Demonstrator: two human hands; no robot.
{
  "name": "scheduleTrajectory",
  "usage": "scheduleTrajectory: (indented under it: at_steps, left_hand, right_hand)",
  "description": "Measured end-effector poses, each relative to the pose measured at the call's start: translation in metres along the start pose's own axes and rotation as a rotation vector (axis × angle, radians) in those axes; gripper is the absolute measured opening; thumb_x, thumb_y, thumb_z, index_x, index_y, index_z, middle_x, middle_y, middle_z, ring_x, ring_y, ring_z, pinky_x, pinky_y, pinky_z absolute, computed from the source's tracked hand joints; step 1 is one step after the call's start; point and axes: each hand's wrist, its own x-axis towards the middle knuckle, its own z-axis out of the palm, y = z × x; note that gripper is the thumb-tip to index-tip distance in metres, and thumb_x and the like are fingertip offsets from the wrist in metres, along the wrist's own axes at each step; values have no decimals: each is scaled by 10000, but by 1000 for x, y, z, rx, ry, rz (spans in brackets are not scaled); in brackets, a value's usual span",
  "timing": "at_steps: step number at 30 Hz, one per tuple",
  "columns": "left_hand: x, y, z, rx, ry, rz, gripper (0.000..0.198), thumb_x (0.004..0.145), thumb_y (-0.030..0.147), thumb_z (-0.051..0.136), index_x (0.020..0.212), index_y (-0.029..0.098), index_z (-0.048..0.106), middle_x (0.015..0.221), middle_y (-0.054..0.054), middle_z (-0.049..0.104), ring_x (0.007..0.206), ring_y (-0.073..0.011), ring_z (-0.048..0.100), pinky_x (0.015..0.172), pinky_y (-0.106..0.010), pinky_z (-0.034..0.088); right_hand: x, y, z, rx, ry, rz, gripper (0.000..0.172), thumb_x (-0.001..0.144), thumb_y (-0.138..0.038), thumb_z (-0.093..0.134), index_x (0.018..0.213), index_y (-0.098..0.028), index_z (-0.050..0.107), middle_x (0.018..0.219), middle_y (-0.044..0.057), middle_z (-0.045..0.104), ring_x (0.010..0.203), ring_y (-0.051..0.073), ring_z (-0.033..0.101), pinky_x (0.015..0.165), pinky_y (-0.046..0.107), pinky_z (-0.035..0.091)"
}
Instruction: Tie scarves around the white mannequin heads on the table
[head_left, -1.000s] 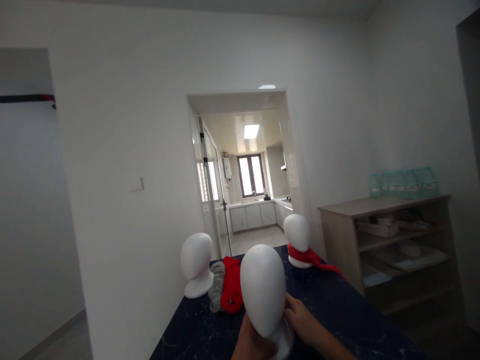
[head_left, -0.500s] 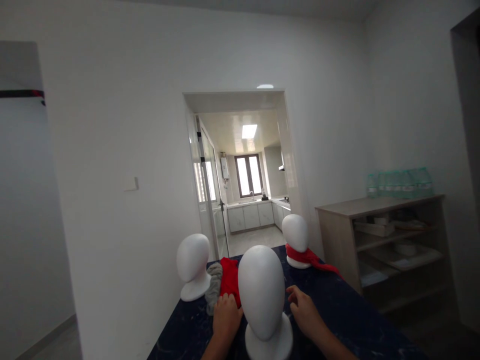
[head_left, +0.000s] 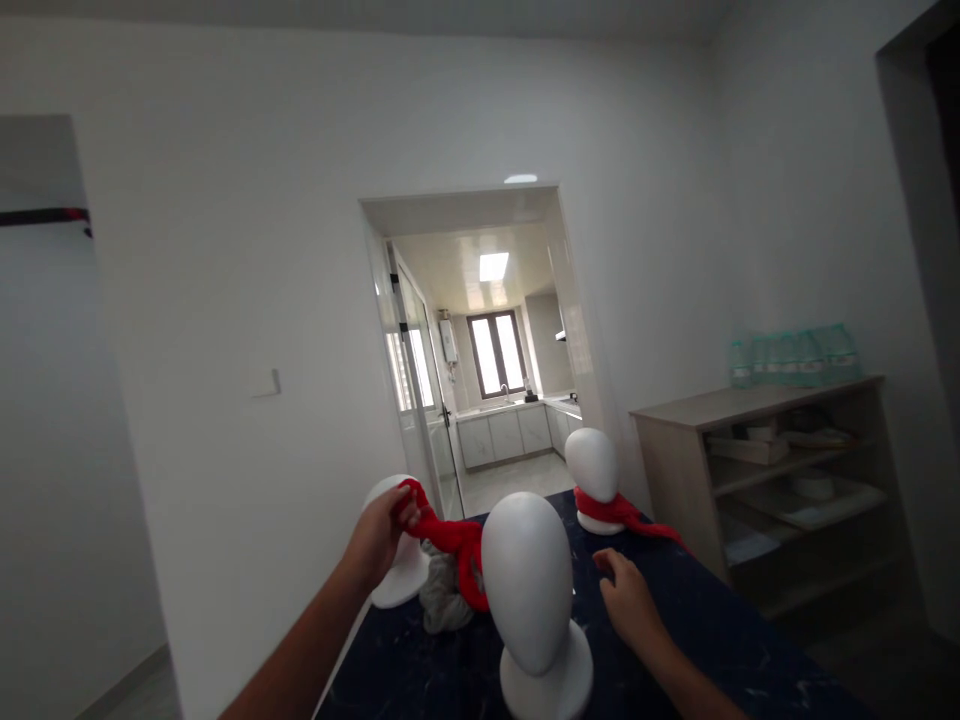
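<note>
My left hand (head_left: 379,535) is raised over the desk (head_left: 675,620), arm stretched out, fingers pinching one end of a red scarf (head_left: 448,545). The scarf hangs stretched and twisted, its far end hidden behind the near foam head (head_left: 528,580). My right hand (head_left: 628,598) hovers low, fingers loosely spread, holding nothing.

Three white heads on desk (head_left: 675,640): near head (head_left: 527,590), left head (head_left: 397,550), far head (head_left: 592,470). Two red scarves: one (head_left: 450,540) pinched in my left grip (head_left: 379,535), one (head_left: 622,512) round far head. One grey cloth (head_left: 442,600). My right grip (head_left: 630,600) bare, fingers spread. One shelf unit (head_left: 780,470), one row of bottles (head_left: 795,352) on top, number unclear.
</note>
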Motion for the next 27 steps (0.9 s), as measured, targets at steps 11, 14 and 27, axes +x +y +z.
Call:
scheduleTrajectory:
  at_steps: [11, 14, 27]
  left_hand:
    - [-87, 144, -30, 223, -402, -188, 186, 1004, 387, 714, 970, 206, 687, 606, 125, 332, 493, -47, 231, 519, -198, 476]
    - [-103, 164, -27, 187, -465, -173, 148, 1028, 363, 670, 1039, 221, 710, 575, 130, 313, 466, -49, 206, 471, -186, 468]
    - [-151, 235, -30, -196, -488, 67, 225, 851, 292, 801, 1072, 278, 770, 502, 127, 298, 336, -10, 18, 204, -159, 76]
  right_hand:
    - [-51, -144, -76, 212, 124, -284, 111, 943, -275, 529, 934, -246, 636, 907, 22, 686, 871, 230, 661, 819, 374, 512]
    - [-85, -188, -72, 278, -152, -319, 140, 998, -283, 525, 939, -251, 648, 881, 7, 691, 852, 212, 689, 789, 350, 533]
    - [-92, -261, 58, 336, -781, -269, 521, 733, -187, 777, 1248, -263, 755, 1121, 56, 826, 1061, 302, 768, 933, 444, 603]
